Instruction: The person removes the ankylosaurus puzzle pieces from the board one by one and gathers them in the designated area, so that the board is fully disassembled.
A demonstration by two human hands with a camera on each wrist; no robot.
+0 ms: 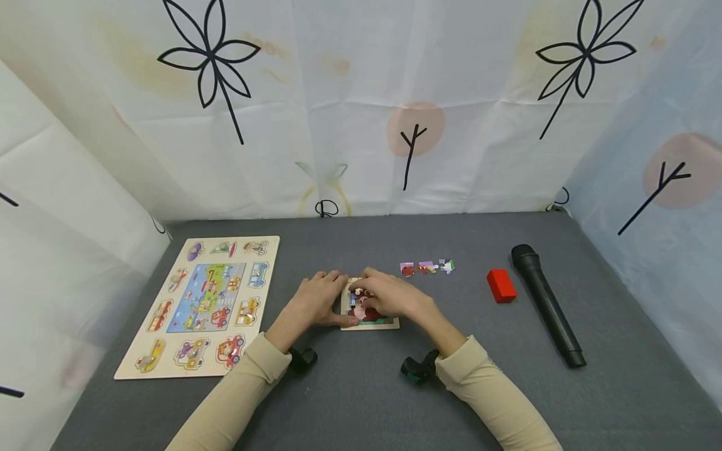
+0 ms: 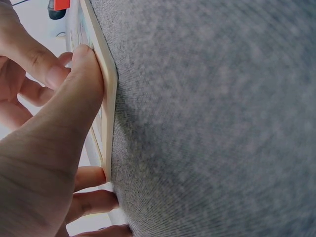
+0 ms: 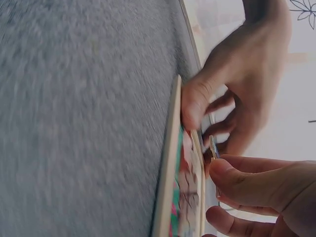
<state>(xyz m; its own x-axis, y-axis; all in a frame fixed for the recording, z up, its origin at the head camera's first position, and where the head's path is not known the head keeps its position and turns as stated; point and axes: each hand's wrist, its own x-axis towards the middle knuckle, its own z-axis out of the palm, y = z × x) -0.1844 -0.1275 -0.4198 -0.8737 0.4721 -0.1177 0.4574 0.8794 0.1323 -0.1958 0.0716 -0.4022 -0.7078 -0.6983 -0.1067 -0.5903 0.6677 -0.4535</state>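
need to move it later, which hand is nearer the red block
Right. The right hand is over the small puzzle, left of the red block; the left hand is farther left.

This looks like a small curtained booth: a gray table (image 1: 361,401) is walled in at the back and both sides by creased white cloth (image 1: 350,56), printed with black leaves (image 1: 210,55) and round pink trees (image 1: 430,128). A puzzle board (image 1: 206,297), a red block (image 1: 501,285) and a microphone (image 1: 548,305) lie on the table, and a small black camera (image 1: 303,360) sits by each sleeve (image 1: 234,398). Whether a home, office or lab surrounds it cannot be told.
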